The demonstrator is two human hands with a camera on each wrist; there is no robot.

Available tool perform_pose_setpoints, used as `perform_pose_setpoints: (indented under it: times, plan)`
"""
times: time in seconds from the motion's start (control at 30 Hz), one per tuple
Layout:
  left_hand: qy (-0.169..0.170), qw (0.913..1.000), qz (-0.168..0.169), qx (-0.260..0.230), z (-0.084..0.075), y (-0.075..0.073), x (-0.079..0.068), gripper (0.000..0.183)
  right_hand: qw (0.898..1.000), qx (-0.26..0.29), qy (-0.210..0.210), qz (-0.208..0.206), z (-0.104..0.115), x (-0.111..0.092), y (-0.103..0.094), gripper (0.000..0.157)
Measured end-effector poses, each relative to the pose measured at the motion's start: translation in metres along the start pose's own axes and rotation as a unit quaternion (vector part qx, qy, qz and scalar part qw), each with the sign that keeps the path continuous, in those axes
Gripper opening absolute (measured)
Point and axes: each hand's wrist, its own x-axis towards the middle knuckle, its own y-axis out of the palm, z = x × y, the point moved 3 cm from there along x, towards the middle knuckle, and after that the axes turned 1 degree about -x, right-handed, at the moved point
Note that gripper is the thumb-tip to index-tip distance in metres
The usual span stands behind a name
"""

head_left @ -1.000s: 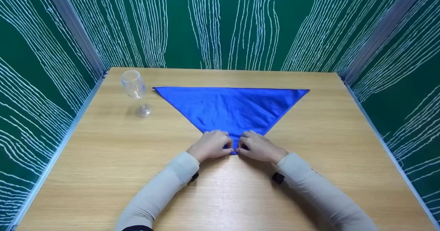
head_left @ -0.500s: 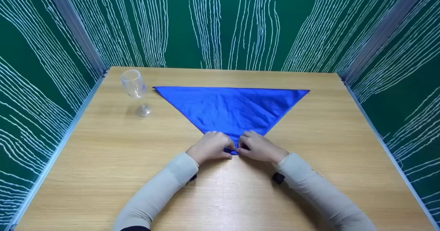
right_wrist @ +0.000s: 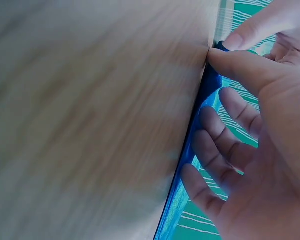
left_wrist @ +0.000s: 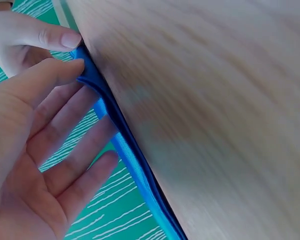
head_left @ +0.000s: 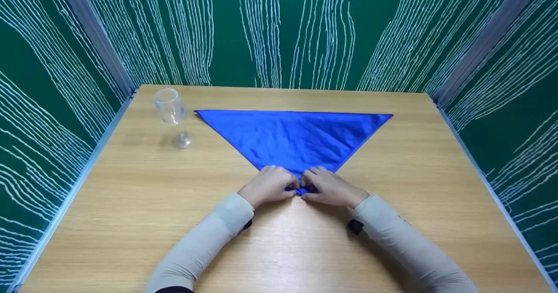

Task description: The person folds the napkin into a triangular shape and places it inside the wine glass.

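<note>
A blue cloth napkin (head_left: pixel 292 136) lies on the table with its long straight edge at the far side and its slanted sides narrowing towards the person. At the near end, the left hand (head_left: pixel 271 184) pinches the cloth between thumb and curled fingers. Close beside it, the right hand (head_left: pixel 332 186) grips the same end, its thumb at the edge. A small rolled fold (head_left: pixel 301 191) shows between the thumbs. In the left wrist view the napkin's edge (left_wrist: pixel 132 152) runs low along the tabletop. The right wrist view has the right thumb (right_wrist: pixel 240 65) against the cloth.
A clear stemmed glass (head_left: pixel 171 107) stands upright on the wooden table (head_left: pixel 130 197), left of the napkin. Green walls (head_left: pixel 379 22) with white wavy lines enclose the table's back and sides.
The thumbs have shifted slightly at the near end, and more of a bunched, rolled fold shows between them. The rest of the napkin and the glass stay put.
</note>
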Motion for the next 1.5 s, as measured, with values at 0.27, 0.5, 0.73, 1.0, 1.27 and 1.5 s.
perform_pose_setpoints:
  times: [0.27, 0.5, 0.73, 1.0, 1.27, 1.5]
  plan:
    - [-0.017, 0.9998, -0.002, -0.014, 0.004, 0.002, 0.002, 0.011, 1.000, 0.001, 0.004, 0.002, 0.002, -0.001, -0.001, 0.014]
    - [-0.042, 0.9983, 0.012, -0.040, 0.010, 0.004, 0.003, 0.022, 1.000, -0.002, 0.001, -0.002, 0.001, 0.002, -0.001, 0.010]
    - [-0.083, 0.9928, 0.036, -0.079, 0.015, 0.005, 0.005, 0.025, 1.000, -0.015, 0.005, -0.003, -0.001, 0.006, -0.001, 0.014]
    - [-0.147, 0.9777, 0.056, -0.140, 0.022, 0.007, 0.010, 0.028, 0.999, -0.017, 0.046, 0.023, -0.005, 0.014, -0.002, 0.022]
    - [-0.166, 0.9706, 0.049, -0.168, 0.025, 0.008, 0.011, 0.026, 0.998, -0.025, 0.047, 0.027, -0.006, 0.016, -0.001, 0.021]
    - [-0.165, 0.9729, 0.040, -0.156, 0.024, 0.008, 0.012, 0.034, 0.995, -0.034, 0.088, 0.021, -0.007, 0.018, -0.002, 0.020]
